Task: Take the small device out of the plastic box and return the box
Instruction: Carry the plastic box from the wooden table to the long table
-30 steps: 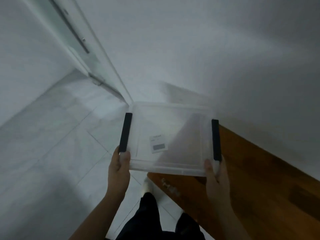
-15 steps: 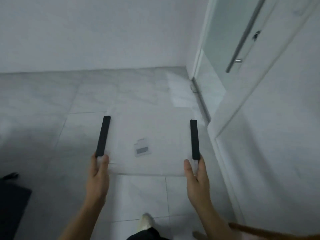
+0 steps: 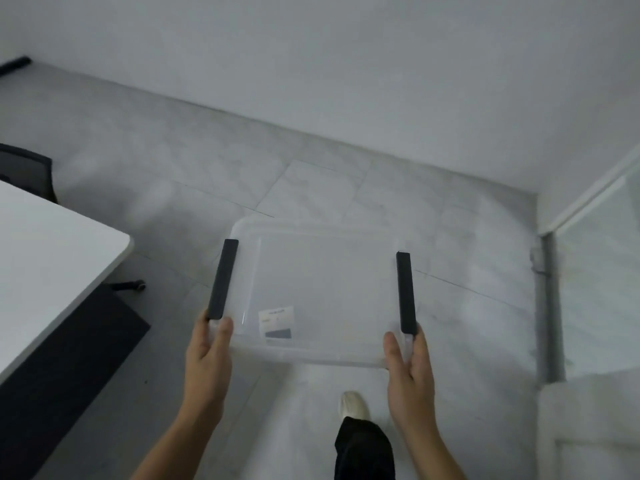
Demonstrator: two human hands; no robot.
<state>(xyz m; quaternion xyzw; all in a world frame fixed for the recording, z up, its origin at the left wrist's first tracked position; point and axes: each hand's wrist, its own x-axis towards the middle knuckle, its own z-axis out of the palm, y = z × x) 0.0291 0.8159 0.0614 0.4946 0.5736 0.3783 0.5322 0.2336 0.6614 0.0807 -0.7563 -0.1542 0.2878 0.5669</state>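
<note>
I carry a clear plastic box (image 3: 322, 271) level in front of me, above the tiled floor. It has a black latch strip on each side and a small label near its near edge. My left hand (image 3: 207, 355) grips the box's near left corner below the left latch (image 3: 222, 278). My right hand (image 3: 408, 365) grips the near right corner below the right latch (image 3: 406, 292). Through the clear lid I see only the label and the floor. No small device is in view.
A white table (image 3: 45, 258) stands at the left with a dark panel under it and a dark chair (image 3: 27, 171) behind. A glass door and its frame (image 3: 554, 306) are at the right. A white wall runs ahead. My foot (image 3: 353, 405) is on the grey tiles.
The view has swung left: the wooden surface and the door handle have left the frame, and the white table and chair came in at the left. Both hands keep the same grip on the box.
</note>
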